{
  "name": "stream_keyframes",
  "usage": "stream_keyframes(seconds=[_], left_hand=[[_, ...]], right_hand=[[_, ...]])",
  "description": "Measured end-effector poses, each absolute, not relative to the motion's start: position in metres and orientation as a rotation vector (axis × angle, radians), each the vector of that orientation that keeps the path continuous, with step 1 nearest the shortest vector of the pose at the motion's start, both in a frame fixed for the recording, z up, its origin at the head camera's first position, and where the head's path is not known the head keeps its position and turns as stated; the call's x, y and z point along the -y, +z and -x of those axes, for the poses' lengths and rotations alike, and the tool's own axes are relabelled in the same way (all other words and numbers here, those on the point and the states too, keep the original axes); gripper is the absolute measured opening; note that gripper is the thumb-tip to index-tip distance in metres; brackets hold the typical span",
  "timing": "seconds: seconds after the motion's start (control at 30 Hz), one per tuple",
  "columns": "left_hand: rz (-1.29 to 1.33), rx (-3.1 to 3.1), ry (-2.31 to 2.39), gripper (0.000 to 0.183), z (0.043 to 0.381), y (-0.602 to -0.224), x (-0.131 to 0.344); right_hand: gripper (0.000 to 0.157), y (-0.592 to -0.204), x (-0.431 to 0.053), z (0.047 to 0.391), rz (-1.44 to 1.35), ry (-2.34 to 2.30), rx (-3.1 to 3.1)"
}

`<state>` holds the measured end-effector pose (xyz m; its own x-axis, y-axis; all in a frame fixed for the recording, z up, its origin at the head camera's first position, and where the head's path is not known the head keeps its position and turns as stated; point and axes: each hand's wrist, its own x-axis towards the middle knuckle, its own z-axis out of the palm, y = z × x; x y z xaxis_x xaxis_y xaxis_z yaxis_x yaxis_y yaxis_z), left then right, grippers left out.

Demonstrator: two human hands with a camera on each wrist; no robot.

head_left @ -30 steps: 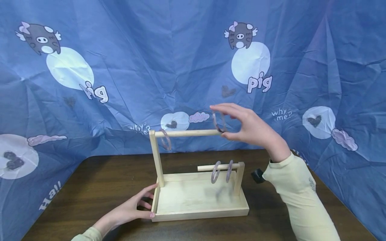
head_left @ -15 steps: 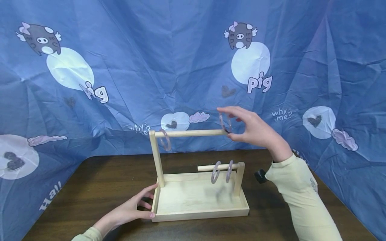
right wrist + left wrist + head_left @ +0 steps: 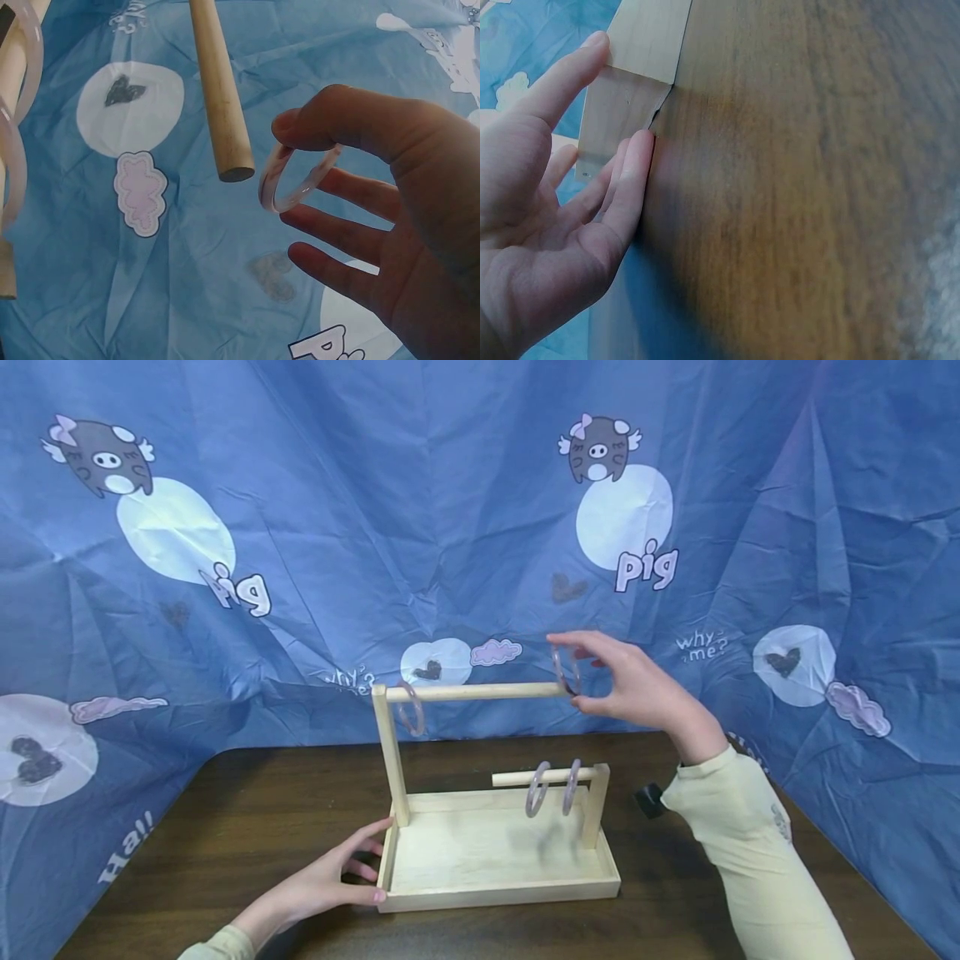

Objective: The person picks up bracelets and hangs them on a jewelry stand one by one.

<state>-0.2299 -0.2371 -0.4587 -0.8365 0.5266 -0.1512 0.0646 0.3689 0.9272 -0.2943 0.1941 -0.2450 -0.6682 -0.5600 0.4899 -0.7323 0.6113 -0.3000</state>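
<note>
In the head view a pale wooden bangle stand [image 3: 498, 891] has a tray base, a high rod [image 3: 487, 692] and a lower rod [image 3: 510, 778]. My right hand [image 3: 637, 685] pinches a translucent pinkish bangle [image 3: 270, 184] between thumb and fingers. The right wrist view shows that bangle apart from the high rod, just beyond its free end. One bangle [image 3: 421, 714] hangs at the high rod's left. Two lilac bangles [image 3: 531, 798] hang on the lower rod. At the tray's left end my left hand [image 3: 326, 881] touches the wood with thumb and fingers, spread and fairly straight.
The stand is on a dark brown wooden table [image 3: 247, 810]. Behind it hangs a blue curtain [image 3: 450, 552] printed with pigs. A small black object [image 3: 649, 800] shows by the right sleeve. Upright posts [image 3: 595, 810] support the rods.
My right hand has moved right and slightly down along the high rod, carrying the pinched bangle to the free end. The left hand and the stand have stayed put.
</note>
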Motion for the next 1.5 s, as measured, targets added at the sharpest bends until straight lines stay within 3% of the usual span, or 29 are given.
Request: stream_keyframes(seconds=[1.5], left_hand=[[-0.535,-2.213,1.47,0.092,0.228,-0.458,0.237]], right_hand=[[0.071,-0.245,-0.17,0.323,-1.308,0.69,2.807]])
